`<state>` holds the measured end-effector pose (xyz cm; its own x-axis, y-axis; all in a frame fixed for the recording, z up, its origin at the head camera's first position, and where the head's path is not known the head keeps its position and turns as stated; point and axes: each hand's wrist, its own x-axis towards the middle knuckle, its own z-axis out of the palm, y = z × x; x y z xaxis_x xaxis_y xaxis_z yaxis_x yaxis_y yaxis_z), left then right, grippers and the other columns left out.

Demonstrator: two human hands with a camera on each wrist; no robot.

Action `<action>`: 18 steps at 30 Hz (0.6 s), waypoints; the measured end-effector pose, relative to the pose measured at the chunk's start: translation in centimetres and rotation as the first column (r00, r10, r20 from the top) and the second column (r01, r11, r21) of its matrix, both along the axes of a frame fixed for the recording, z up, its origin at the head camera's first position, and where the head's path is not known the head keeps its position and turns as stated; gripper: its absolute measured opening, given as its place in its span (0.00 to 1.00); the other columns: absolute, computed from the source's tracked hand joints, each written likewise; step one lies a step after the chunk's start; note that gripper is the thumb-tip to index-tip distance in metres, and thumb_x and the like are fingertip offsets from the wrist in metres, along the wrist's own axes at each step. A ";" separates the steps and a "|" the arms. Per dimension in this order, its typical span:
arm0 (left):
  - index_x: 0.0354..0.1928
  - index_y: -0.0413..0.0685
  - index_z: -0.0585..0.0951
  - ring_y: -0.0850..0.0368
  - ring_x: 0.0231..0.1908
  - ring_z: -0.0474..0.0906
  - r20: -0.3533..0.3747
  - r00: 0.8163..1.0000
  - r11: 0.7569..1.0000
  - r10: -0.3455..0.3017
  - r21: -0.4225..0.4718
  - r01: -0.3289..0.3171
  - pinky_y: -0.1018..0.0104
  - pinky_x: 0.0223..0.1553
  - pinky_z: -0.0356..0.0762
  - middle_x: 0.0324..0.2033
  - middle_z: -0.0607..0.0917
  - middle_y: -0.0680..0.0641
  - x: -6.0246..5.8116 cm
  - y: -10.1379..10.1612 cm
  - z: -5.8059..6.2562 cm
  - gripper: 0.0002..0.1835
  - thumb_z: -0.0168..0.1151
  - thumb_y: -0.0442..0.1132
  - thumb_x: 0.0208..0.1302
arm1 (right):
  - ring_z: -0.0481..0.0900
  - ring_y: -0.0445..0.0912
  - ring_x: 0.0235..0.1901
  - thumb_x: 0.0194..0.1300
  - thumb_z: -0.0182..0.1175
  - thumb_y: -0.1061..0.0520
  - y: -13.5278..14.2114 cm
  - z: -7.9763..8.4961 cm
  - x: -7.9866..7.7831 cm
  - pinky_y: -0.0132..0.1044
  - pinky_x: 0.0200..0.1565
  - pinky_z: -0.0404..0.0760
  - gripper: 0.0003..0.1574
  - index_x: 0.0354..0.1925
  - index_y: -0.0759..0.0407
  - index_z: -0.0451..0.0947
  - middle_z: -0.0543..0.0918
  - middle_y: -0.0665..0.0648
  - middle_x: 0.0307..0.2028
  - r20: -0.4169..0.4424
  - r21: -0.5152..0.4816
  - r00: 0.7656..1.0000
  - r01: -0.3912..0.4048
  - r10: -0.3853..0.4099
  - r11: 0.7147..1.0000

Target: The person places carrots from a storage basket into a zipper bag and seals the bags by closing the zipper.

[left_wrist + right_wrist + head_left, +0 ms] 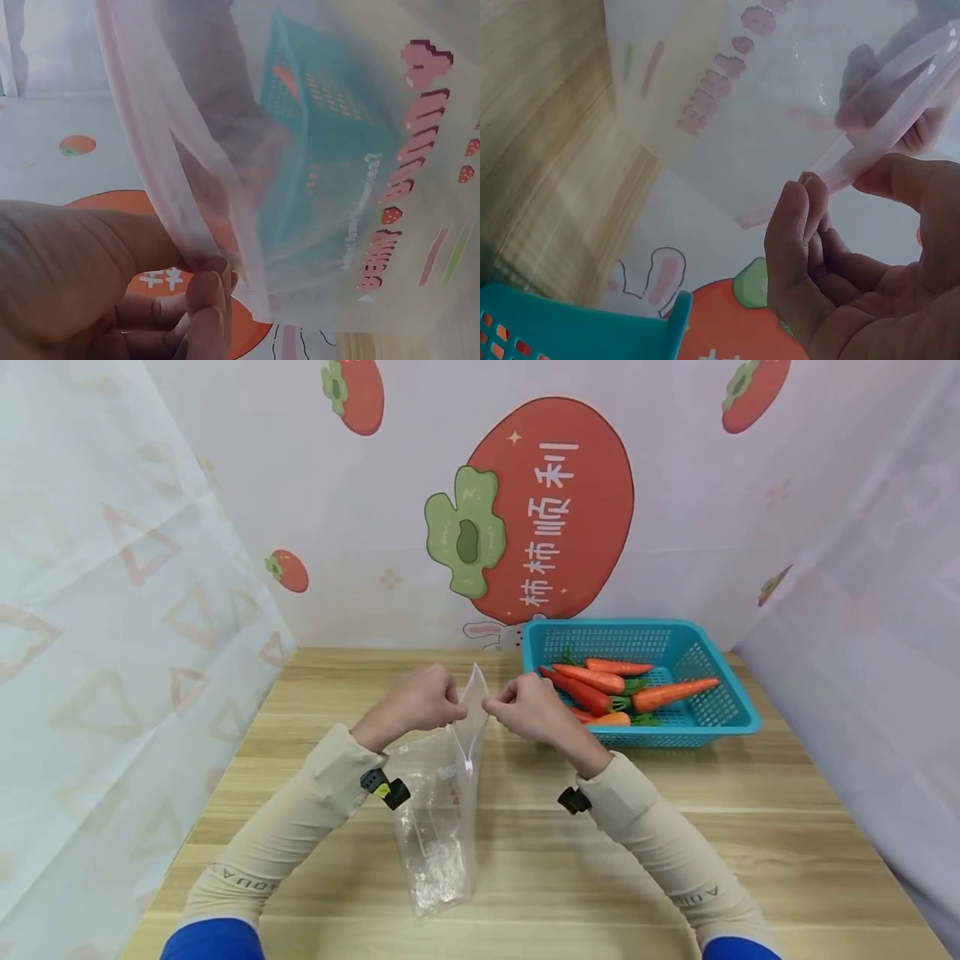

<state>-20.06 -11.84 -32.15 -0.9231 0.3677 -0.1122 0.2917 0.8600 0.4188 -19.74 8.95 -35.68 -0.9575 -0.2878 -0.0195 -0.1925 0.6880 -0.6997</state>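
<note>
Nearest are two beige sleeves (273, 843), reaching in on the near side of the basket (675, 740), each with a small dark device strapped at the wrist. The clear bag (438, 835) is to the left of the basket, its body hanging down toward the person over the wooden table (600, 877); whether its bottom rests there I cannot tell. It bears a pink print (401, 180) and, just below its parted mouth, a white slider (468, 766).

The bag's rim lies between thumb and finger on each hand. The left hand (423, 697), the farther one from the basket, pinches one side of the mouth, its other fingers curled. The right hand (528, 706), by the basket's near left corner, pinches the opposite side, thumb and forefinger nearly together with the rim between them.

In the basket lie several orange and red carrots (663, 695) with green tops. Beyond the basket stands a pale backdrop with a large red persimmon (577, 527) printed on it.
</note>
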 end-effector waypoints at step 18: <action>0.05 0.57 0.62 0.64 0.14 0.54 -0.209 0.973 0.995 0.098 0.017 -0.097 0.69 0.19 0.52 0.06 0.57 0.60 0.2 -2.4 2.0 0.26 0.60 0.33 0.55 | 0.80 0.43 0.21 0.67 0.66 0.55 1.6 -0.2 -0.4 0.33 0.24 0.78 0.13 0.27 0.57 0.90 0.88 0.53 0.22 -0.012 0.021 1.000 0.017 -0.016 1.000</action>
<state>-19.90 -14.19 -30.10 -0.9573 0.2750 0.0895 0.2885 0.8858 0.3635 -20.10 10.55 -35.84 -0.9623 -0.2715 -0.0145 -0.1889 0.7058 -0.6828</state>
